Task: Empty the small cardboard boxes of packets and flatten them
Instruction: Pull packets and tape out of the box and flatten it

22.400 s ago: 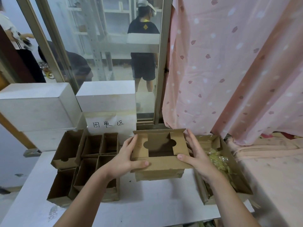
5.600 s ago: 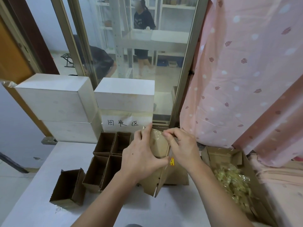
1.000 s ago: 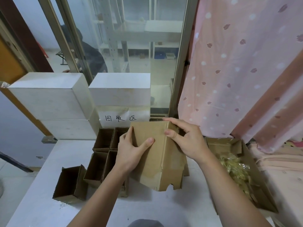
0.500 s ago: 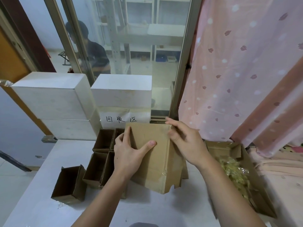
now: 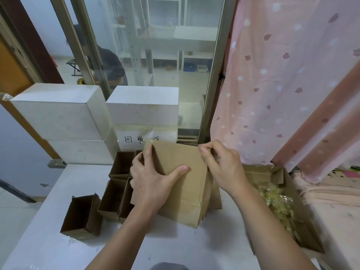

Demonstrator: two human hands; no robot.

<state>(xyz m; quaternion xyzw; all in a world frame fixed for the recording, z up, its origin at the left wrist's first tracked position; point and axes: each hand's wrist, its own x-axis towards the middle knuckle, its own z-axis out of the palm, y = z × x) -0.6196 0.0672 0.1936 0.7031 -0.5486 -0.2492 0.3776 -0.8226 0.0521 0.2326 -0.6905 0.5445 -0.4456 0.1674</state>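
Since half a sec ago the right hand (image 5: 224, 168) has slid off the panel face to the box's top right corner, fingers now bunched in a pinch there, while the left hand (image 5: 153, 178) has barely shifted. The cardboard box (image 5: 181, 184), emptied and half-collapsed, is held up over the bench (image 5: 175, 248), tilted, its broad brown panel facing the wearer, long axis running from the far top edge down toward the near corner w/ a notched flap. Left-hand fingers are spread wide: thumb pressed flat on the panel's middle, the rest wrapped round the left edge, so that hand has the box clamped. Right-hand fingers are closed tight on something at the corner, prob. the end of the clear tape (image 5: 191, 203) that glints along the right seam; can't tell for sure what is nipped. The coming move looks to turn on that: seam lies directly below the right fingers, so a pull down along it is the right hand's job, left only steadying. Material is plain corrugated card, matte, creased; tape glossy. To the left sit small open boxes (image 5: 116, 182) in a cluster, one apart nearer the edge (image 5: 81, 217). At right a big open carton (image 5: 272, 176) holds crinkly yellowish packets (image 5: 276, 201). White blocks (image 5: 62, 117) and a pink dotted curtain (image 5: 282, 84) behind.
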